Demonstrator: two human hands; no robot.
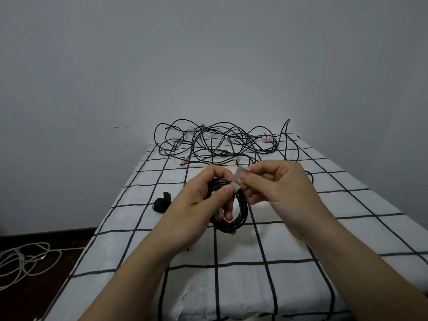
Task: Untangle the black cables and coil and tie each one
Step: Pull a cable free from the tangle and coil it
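Observation:
My left hand [203, 200] grips a coiled black cable [238, 212] above the middle of the bed, thumb pressing a pale grey strap [238, 179] against the coil's top. My right hand [275, 184] pinches the strap's free end, which stands up from the coil. The cable's white and red plugs show beneath my left fingers. Further back lies a tangle of black cables [220, 142] with white and red plugs, spread across the far end of the bed.
The bed carries a white sheet with a black grid [289, 246]. A small black strap roll [162, 202] lies left of my left hand. White cables [25, 260] lie on the dark floor at the left. A grey wall stands behind.

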